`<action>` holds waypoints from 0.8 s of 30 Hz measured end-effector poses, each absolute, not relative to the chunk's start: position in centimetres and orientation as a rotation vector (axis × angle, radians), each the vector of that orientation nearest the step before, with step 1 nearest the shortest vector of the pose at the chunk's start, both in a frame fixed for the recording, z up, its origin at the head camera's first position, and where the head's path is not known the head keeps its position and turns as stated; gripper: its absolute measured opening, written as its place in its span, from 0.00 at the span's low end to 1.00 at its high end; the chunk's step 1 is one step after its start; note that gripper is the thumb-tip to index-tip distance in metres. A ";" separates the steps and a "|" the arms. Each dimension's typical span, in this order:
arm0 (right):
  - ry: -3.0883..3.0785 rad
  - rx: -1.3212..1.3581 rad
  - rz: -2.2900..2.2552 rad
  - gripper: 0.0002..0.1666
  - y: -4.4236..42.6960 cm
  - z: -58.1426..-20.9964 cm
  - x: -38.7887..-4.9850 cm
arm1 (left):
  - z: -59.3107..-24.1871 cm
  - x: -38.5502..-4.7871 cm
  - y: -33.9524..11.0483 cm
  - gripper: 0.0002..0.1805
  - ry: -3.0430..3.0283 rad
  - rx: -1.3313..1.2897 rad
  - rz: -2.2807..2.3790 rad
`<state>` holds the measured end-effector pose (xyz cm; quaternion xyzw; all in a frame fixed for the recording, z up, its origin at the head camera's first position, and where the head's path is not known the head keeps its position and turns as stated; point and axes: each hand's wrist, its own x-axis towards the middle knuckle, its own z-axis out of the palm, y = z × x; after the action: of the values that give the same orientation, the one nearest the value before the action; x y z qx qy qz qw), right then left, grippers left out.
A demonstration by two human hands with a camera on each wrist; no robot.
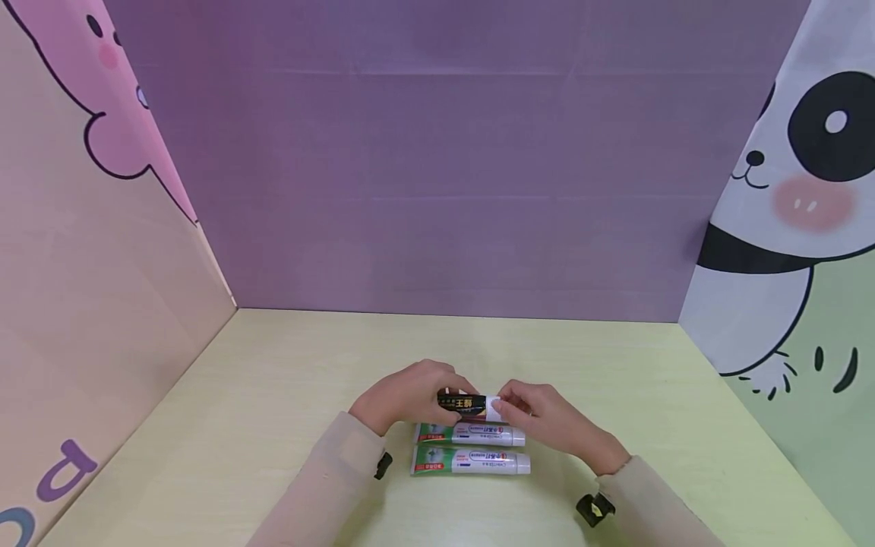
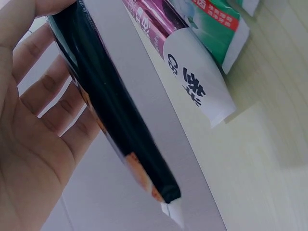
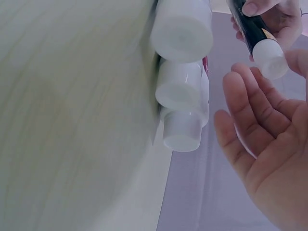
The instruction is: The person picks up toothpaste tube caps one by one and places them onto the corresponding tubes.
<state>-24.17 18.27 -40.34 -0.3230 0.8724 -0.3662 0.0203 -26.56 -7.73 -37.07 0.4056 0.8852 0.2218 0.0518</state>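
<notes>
A black toothpaste tube (image 1: 465,404) with a white cap (image 3: 270,58) is held off the table. My left hand (image 1: 418,391) grips its body between thumb and fingers, close to the crimped end. At the cap, my right hand (image 1: 547,414) has its thumb and index finger, while its other fingers are extended in the right wrist view. Below the black tube lies a magenta and white toothpaste tube (image 2: 197,72), mostly hidden in the head view. Nearer to me, two green and white toothpaste tubes (image 1: 478,435) lie side by side, caps to the right.
The pale wooden table (image 1: 307,342) is enclosed by a purple back panel (image 1: 437,190), a pink left panel (image 1: 102,266) and a right panel (image 1: 820,425) with a panda drawing. The tubes lie in a row in front of me.
</notes>
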 end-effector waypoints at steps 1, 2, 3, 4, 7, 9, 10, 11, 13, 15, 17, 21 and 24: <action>2.709 -0.997 -1.136 0.14 18.2 -40.3 -24.2 | -37.0 -26.5 -7.7 0.18 2.693 1.237 0.677; 2.712 -0.994 -1.136 0.15 18.2 -40.3 -24.2 | -37.0 -26.5 -7.7 0.18 2.694 1.241 0.677; 2.716 -0.988 -1.133 0.16 18.2 -40.3 -24.2 | -36.9 -26.5 -7.7 0.18 2.695 1.247 0.675; 2.719 -0.980 -1.125 0.18 18.1 -40.3 -24.3 | -36.9 -26.5 -7.7 0.18 2.695 1.249 0.677; 2.730 -0.956 -1.102 0.23 18.0 -40.4 -24.4 | -36.9 -26.5 -7.7 0.18 2.701 1.256 0.668; 2.731 -0.935 -1.086 0.26 17.9 -40.4 -24.4 | -36.9 -26.5 -7.7 0.18 2.705 1.257 0.661; 2.727 -0.927 -1.083 0.27 17.9 -40.4 -24.4 | -36.9 -26.5 -7.7 0.18 2.707 1.256 0.660; 2.725 -0.922 -1.080 0.28 17.8 -40.5 -24.4 | -36.9 -26.5 -7.6 0.18 2.708 1.257 0.660; 2.720 -0.907 -1.077 0.28 17.8 -40.5 -24.4 | -37.0 -26.5 -7.6 0.18 2.706 1.254 0.667; 2.715 -0.890 -1.077 0.28 17.8 -40.5 -24.4 | -37.0 -26.5 -7.6 0.18 2.705 1.256 0.673; 2.713 -0.866 -1.077 0.28 17.9 -40.4 -24.4 | -36.9 -26.5 -7.6 0.18 2.701 1.256 0.679; 2.727 -0.849 -1.076 0.28 18.1 -40.4 -24.4 | -36.9 -26.4 -7.6 0.18 2.701 1.257 0.680; 2.746 -0.883 -1.073 0.24 18.4 -40.4 -24.4 | -36.8 -26.3 -7.6 0.18 2.706 1.254 0.673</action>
<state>-24.40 18.38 -40.42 -0.2867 0.8919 -0.3484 0.0319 -26.32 -7.59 -36.85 0.4098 0.8842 0.2200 0.0422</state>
